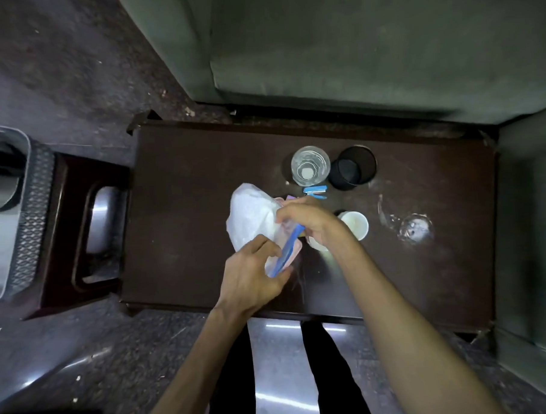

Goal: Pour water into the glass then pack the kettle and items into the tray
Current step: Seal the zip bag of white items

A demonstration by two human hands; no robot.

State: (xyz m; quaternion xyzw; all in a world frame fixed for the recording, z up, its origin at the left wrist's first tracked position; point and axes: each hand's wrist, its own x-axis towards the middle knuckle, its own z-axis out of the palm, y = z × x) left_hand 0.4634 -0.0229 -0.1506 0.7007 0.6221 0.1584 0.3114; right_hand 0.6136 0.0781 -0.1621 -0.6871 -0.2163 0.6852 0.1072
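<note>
A clear zip bag (253,217) with a blue seal strip and something pink inside is held over the dark wooden table (187,210). My left hand (253,276) pinches the near end of the seal, and my right hand (310,221) grips its far end. Behind them stands a clear glass (310,165) with water in it. Next to it are a black mesh cup (353,167) and a small blue stapler (315,191). A white paper cup (357,223) sits just right of my right hand. The grey tray (31,211) rests on a stool at far left, with a metallic item inside it.
A wet spill (415,227) marks the table's right side. A green sofa (352,47) borders the table at the back and right. The dark stool (88,233) under the tray stands left of the table. My legs are at the table's near edge.
</note>
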